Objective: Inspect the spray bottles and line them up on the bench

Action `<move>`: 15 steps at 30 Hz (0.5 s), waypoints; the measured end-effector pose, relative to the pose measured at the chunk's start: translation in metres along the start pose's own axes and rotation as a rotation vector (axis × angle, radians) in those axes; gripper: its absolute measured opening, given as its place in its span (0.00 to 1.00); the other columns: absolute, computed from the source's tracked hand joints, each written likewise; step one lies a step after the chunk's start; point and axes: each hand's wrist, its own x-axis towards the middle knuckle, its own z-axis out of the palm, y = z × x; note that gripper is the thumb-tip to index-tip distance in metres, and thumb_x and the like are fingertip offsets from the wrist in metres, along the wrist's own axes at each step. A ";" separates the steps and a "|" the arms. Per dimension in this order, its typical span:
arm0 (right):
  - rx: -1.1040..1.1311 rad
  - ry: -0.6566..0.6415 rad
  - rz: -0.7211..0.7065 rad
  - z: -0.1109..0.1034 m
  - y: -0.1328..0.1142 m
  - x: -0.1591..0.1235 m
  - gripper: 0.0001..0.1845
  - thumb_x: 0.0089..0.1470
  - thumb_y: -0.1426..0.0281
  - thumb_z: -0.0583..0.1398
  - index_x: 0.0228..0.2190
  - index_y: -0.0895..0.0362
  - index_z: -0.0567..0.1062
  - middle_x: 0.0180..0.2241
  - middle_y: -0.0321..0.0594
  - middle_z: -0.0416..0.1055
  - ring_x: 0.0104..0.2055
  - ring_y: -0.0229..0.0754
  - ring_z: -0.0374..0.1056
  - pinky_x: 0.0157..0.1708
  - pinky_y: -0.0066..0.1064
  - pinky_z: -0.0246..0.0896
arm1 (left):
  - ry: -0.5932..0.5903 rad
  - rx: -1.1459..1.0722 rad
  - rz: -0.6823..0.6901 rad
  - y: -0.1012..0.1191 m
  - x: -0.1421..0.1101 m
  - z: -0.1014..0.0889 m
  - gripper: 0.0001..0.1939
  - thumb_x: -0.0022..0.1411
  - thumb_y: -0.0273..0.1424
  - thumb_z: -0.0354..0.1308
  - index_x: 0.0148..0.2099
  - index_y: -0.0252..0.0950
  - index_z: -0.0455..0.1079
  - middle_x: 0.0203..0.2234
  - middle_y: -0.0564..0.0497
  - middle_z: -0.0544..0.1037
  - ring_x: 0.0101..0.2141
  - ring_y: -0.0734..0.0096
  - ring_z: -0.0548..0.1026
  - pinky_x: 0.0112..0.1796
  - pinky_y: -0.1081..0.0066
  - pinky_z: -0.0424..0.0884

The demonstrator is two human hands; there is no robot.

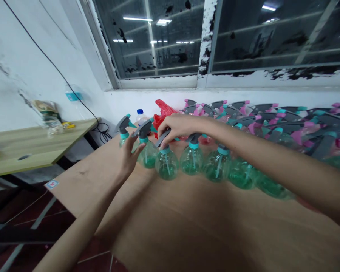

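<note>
A row of round clear spray bottles with green liquid, turquoise collars and grey trigger heads lines the table. My right hand (172, 126) reaches across from the right, its fingers closed on the grey head of one spray bottle (167, 166). That bottle stands upright on the table. My left hand (128, 156) is between the leftmost spray bottle (124, 132) and a second spray bottle (148, 155). Its thumb and fingers are apart, close to the second bottle; whether they touch it I cannot tell. My right forearm hides the heads of several bottles.
Many spray bottles with pink and grey heads (260, 113) crowd the back right. A red plastic bag (164, 109) and a blue-capped bottle (141, 116) stand behind my hands. Another table (39, 139) is at left, past the wooden table's (170, 219) left edge.
</note>
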 end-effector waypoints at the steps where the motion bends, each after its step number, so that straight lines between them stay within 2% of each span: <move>1: -0.002 -0.002 0.005 0.000 -0.001 0.000 0.14 0.41 0.58 0.64 0.30 0.53 0.77 0.26 0.35 0.71 0.30 0.39 0.62 0.28 0.31 0.48 | 0.007 -0.016 -0.014 0.001 -0.004 -0.004 0.19 0.55 0.32 0.57 0.49 0.40 0.62 0.48 0.45 0.71 0.52 0.60 0.67 0.51 0.59 0.65; 3: 0.001 -0.013 0.013 0.001 -0.004 -0.002 0.15 0.41 0.58 0.64 0.30 0.53 0.77 0.25 0.34 0.70 0.28 0.37 0.61 0.26 0.31 0.47 | 0.019 -0.031 -0.049 0.005 -0.016 -0.013 0.20 0.55 0.33 0.56 0.51 0.39 0.60 0.49 0.43 0.70 0.53 0.58 0.67 0.51 0.57 0.65; 6: 0.008 -0.026 0.035 0.002 -0.011 -0.008 0.16 0.41 0.57 0.64 0.30 0.54 0.77 0.23 0.33 0.70 0.24 0.35 0.60 0.24 0.30 0.47 | 0.005 -0.016 -0.093 0.019 -0.038 -0.026 0.18 0.54 0.36 0.57 0.47 0.38 0.63 0.47 0.43 0.71 0.51 0.56 0.69 0.49 0.56 0.68; 8: 0.013 -0.028 0.039 0.003 -0.018 -0.015 0.16 0.41 0.57 0.64 0.30 0.54 0.77 0.23 0.33 0.70 0.24 0.35 0.60 0.24 0.30 0.48 | -0.021 0.011 -0.110 0.033 -0.054 -0.032 0.15 0.55 0.38 0.56 0.43 0.37 0.67 0.44 0.44 0.71 0.48 0.56 0.70 0.47 0.56 0.70; 11: 0.030 -0.042 0.008 0.004 -0.030 -0.032 0.14 0.42 0.58 0.64 0.29 0.55 0.77 0.25 0.34 0.72 0.28 0.36 0.63 0.26 0.30 0.50 | -0.083 0.029 -0.107 0.060 -0.076 -0.036 0.12 0.56 0.38 0.57 0.42 0.39 0.69 0.46 0.46 0.70 0.49 0.58 0.70 0.44 0.60 0.72; 12: 0.032 -0.047 0.006 0.005 -0.034 -0.039 0.13 0.43 0.58 0.63 0.29 0.55 0.77 0.25 0.34 0.73 0.28 0.37 0.63 0.26 0.30 0.50 | -0.134 0.026 -0.110 0.070 -0.082 -0.036 0.12 0.56 0.38 0.57 0.43 0.40 0.69 0.45 0.46 0.71 0.48 0.58 0.71 0.44 0.60 0.73; 15: 0.016 -0.061 0.019 0.007 -0.048 -0.062 0.13 0.44 0.58 0.62 0.29 0.54 0.78 0.26 0.34 0.73 0.28 0.37 0.63 0.27 0.31 0.51 | -0.426 -0.026 -0.093 0.098 -0.094 -0.031 0.21 0.55 0.39 0.59 0.51 0.44 0.64 0.50 0.46 0.70 0.47 0.56 0.72 0.45 0.56 0.72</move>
